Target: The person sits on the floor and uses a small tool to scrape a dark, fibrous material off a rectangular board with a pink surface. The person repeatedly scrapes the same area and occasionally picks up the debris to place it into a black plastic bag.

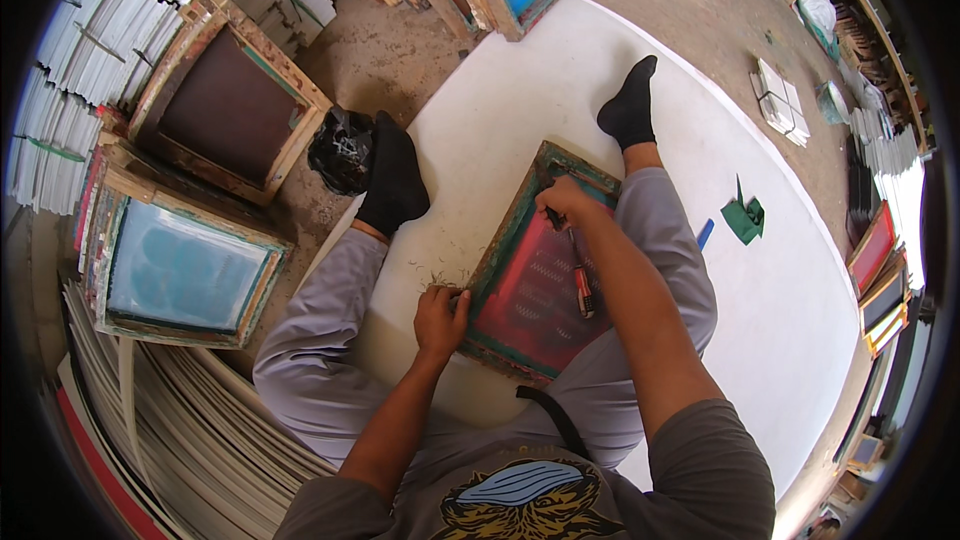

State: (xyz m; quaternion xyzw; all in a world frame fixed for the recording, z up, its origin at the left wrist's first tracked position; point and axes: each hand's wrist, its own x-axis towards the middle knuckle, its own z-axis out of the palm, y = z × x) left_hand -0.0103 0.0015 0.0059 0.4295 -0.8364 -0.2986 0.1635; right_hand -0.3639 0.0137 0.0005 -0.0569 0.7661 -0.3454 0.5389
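A wooden screen-printing frame (520, 285) with red mesh and green-stained edges lies slantwise between my legs on a white sheet (790, 320). My left hand (441, 320) grips its left edge, thumb on the wood. At the far end my right hand (568, 203) is closed round a dark-handled tool (554, 220); its tip is at the frame's far bar and too hidden to name. A red-and-black handled tool (584, 292), perhaps a utility knife, lies on the mesh below my right hand. Thin bits like staples (440, 273) are scattered beside my left hand.
Other screen frames lean at the left, one with dark mesh (232, 110), one pale blue (185, 265). A black plastic bag (342, 152) sits by my left foot. On the sheet at right are a green scrap (743, 216) and a blue object (706, 233).
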